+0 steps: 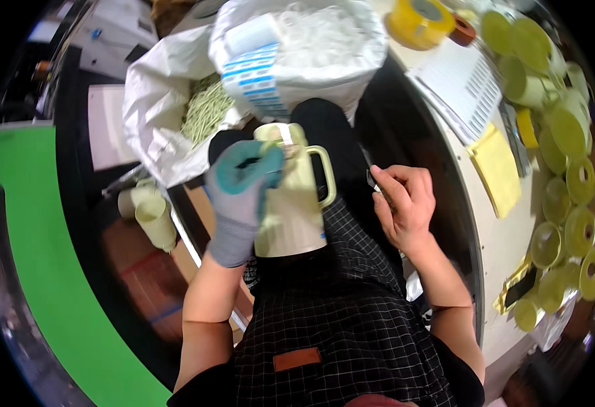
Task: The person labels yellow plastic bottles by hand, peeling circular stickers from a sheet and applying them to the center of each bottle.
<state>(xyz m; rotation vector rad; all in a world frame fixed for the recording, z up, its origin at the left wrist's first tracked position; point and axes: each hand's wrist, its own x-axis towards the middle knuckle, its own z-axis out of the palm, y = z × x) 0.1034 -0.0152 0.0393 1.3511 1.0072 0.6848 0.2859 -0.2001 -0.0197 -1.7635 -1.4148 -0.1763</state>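
My left hand (243,183), in a grey glove with a teal palm, is closed on a pale yellow-green plastic jug (292,217). The jug is over my lap, its loop handle pointing right and its narrower end away from me. The gloved fingers wrap its left side near that end, where the surface is partly hidden. To the right, apart from the jug, my bare right hand (406,203) is pinched round a small thin piece with a metallic glint (372,180). Its kind is too small to make out.
Ahead stand a white sack (372,54) of clear plastic pieces and another sack (144,102) of pale green strips. The right-hand table (457,176) bears yellow tape (419,24), papers (457,88), a yellow cloth (497,169) and several green plastic parts (579,230). More jugs (153,220) are at left.
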